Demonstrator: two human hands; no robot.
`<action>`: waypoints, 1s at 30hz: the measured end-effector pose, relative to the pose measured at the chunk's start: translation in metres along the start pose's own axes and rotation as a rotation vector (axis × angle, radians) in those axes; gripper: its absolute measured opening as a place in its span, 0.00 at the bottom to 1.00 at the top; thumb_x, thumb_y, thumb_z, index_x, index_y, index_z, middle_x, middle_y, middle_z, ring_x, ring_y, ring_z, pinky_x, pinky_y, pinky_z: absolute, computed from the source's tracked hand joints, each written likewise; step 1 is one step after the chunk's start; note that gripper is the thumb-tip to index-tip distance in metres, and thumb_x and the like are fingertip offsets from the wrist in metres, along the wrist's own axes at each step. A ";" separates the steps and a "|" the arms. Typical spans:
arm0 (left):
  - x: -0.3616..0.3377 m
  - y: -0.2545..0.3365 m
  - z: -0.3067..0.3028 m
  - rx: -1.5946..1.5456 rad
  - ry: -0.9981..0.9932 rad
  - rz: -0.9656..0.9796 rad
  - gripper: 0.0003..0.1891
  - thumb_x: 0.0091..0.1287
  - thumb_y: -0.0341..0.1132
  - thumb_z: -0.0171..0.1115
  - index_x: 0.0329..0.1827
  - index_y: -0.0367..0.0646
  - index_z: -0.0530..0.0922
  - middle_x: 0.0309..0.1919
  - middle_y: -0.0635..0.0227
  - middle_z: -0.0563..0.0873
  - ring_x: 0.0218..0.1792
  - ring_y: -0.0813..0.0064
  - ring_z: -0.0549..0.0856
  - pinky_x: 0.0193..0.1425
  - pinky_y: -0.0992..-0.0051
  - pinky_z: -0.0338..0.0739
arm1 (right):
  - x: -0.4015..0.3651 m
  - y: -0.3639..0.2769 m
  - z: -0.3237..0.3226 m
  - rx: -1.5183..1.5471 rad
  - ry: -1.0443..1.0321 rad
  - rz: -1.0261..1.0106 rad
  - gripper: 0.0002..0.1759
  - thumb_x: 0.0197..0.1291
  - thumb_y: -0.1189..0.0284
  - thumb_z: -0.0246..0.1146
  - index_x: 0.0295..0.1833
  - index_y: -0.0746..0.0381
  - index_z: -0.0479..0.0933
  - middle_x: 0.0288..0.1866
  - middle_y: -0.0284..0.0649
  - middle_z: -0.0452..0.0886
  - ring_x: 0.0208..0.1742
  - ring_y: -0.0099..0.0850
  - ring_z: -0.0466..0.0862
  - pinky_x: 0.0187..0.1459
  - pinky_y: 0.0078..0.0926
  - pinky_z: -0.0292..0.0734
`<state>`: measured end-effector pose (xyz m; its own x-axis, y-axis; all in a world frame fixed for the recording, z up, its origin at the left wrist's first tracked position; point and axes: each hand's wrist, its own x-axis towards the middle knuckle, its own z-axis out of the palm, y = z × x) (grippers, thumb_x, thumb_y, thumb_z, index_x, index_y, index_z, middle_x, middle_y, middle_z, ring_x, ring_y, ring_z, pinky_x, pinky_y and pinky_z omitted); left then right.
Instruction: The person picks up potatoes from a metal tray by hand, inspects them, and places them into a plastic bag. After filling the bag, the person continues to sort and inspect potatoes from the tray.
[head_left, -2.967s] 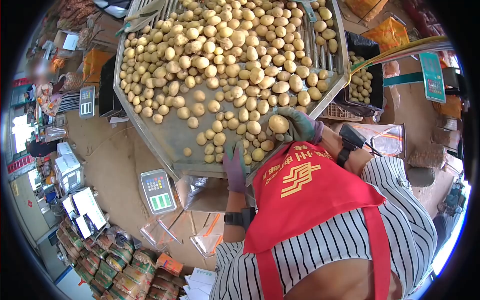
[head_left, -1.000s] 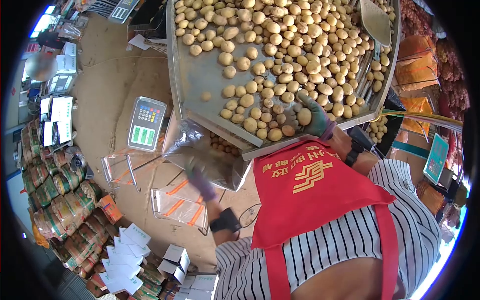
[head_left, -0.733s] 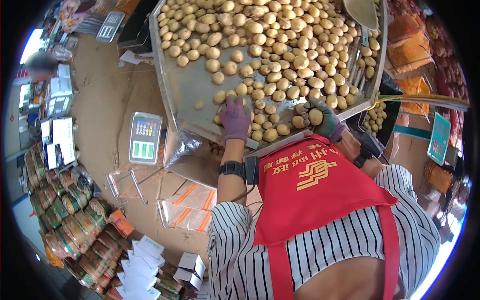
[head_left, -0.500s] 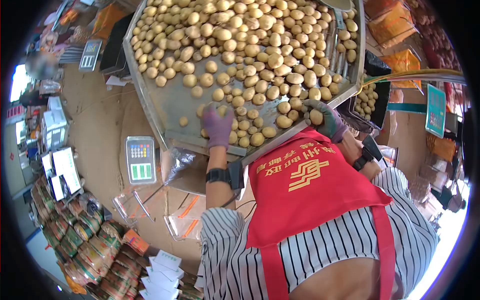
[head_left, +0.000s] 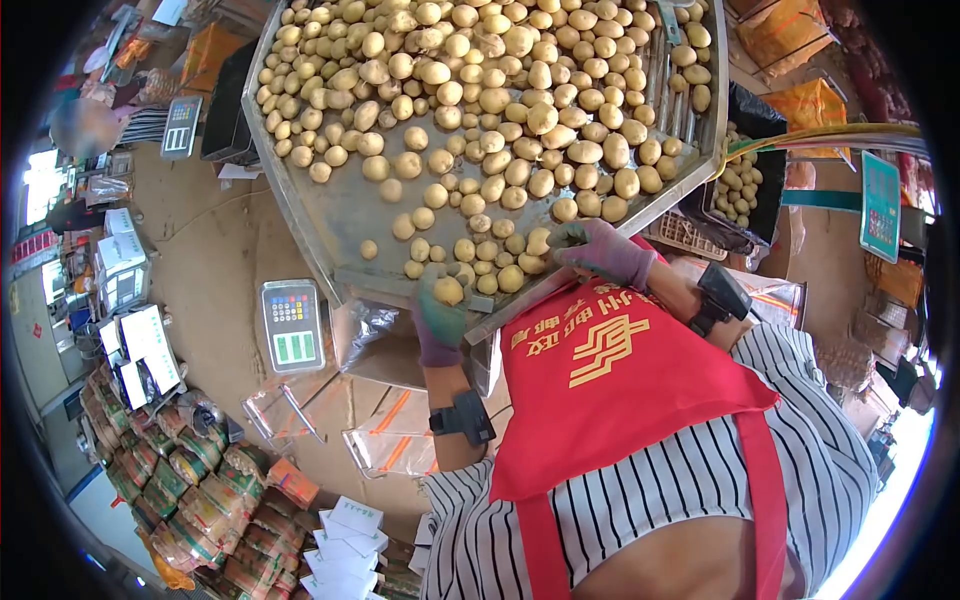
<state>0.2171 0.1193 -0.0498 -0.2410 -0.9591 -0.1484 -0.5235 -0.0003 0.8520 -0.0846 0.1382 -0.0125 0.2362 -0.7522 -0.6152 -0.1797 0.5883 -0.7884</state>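
My left hand [head_left: 438,325], in a green and purple glove, is at the front edge of the metal sorting tray [head_left: 350,240]. Its fingers are closed around a potato [head_left: 448,291]. Across the tray's front corner reaches my right hand [head_left: 608,252], gloved in purple and grey. Its fingers stretch left, slightly apart, with the tips beside a loose potato [head_left: 538,240]; its palm side is hidden. Between both hands lies a cluster of small potatoes [head_left: 487,268]. A much larger heap of potatoes [head_left: 470,70] covers the far part of the tray.
Below the tray's front edge stands an open carton [head_left: 395,355] with a plastic liner. A scale display [head_left: 292,325] is left of it. At right are a black crate [head_left: 750,225] of potatoes and a teal scale display [head_left: 881,214]. Filled sacks [head_left: 190,480] are stacked lower left.
My left hand has drawn back toward the tray's front edge and now holds a potato. My right hand has moved left along the rim, away from the potato it was at.
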 end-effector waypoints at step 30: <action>0.021 0.047 0.076 0.806 -0.416 -0.127 0.21 0.53 0.43 0.67 0.46 0.38 0.81 0.42 0.49 0.85 0.45 0.54 0.85 0.50 0.60 0.79 | 0.046 -0.003 0.019 -1.102 -0.036 -0.161 0.30 0.49 0.65 0.73 0.59 0.59 0.75 0.51 0.45 0.83 0.52 0.39 0.83 0.50 0.39 0.79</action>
<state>0.1250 0.1205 -0.0512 -0.3360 -0.7858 -0.5192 -0.9403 0.2487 0.2322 -0.0551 0.1077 -0.0388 0.3574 -0.7763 -0.5192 -0.8897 -0.1140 -0.4421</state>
